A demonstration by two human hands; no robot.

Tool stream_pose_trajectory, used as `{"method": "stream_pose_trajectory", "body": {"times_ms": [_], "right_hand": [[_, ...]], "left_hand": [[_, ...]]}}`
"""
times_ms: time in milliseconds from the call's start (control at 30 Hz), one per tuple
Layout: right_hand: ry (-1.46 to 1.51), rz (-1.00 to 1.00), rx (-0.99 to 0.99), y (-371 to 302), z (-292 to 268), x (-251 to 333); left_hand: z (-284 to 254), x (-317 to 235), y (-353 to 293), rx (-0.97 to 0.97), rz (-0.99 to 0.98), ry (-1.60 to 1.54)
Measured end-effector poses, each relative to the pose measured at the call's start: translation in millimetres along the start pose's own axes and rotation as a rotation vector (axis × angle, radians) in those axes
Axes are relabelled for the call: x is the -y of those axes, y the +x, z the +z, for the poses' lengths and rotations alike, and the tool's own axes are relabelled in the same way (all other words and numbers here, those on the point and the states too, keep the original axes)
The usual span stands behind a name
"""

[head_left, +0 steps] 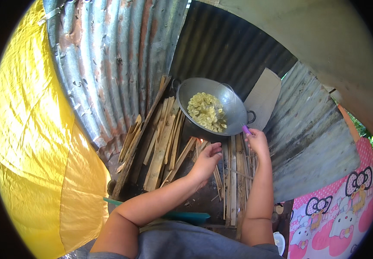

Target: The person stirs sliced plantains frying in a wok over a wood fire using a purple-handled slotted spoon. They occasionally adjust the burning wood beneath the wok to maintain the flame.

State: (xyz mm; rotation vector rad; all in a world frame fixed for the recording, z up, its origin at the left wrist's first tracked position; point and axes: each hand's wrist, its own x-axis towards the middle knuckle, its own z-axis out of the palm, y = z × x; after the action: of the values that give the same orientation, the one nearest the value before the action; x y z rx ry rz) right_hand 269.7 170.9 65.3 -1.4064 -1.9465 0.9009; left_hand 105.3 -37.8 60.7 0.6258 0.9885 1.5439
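A wide grey metal wok (237, 108) with dark loop handles sits over a wood fire, tilted toward me in the view. Inside it lies a heap of pale yellow-green slices (206, 112). My right hand (257, 141) is closed around the purple handle of a cooking utensil (246, 129) at the wok's near right rim. The utensil's far end reaches in among the slices, and its shape is hard to make out. My left hand (206, 164) hangs in front of the wok, above the firewood, empty, with its fingers loosely bent and apart.
Split wood sticks (162, 149) lie left of the fire, with more strips (234, 181) at the right. A small flame (201, 140) glows under the wok. Corrugated metal sheets (104, 56) stand around, with a cardboard piece (264, 93) behind. Yellow cloth (31, 142) hangs at left.
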Motion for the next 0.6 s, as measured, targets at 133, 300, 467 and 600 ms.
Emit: {"method": "stream_pose_trajectory", "body": {"times_ms": [133, 300, 467, 600], "right_hand": [[-0.296, -0.077, -0.211, 44, 10, -13], [-0.446, -0.304, -0.202, 51, 57, -17], [-0.055, -0.077, -0.028, 29, 20, 14], [-0.219, -0.196, -0.194, 20, 2, 21]], "left_hand": [[8, 3, 0, 0.003, 0.028, 0.011], [6, 8, -1, 0.001, 0.011, 0.085], [-7, 9, 4, -0.008, 0.021, 0.042], [-6, 10, 4, -0.012, -0.022, 0.026]]}}
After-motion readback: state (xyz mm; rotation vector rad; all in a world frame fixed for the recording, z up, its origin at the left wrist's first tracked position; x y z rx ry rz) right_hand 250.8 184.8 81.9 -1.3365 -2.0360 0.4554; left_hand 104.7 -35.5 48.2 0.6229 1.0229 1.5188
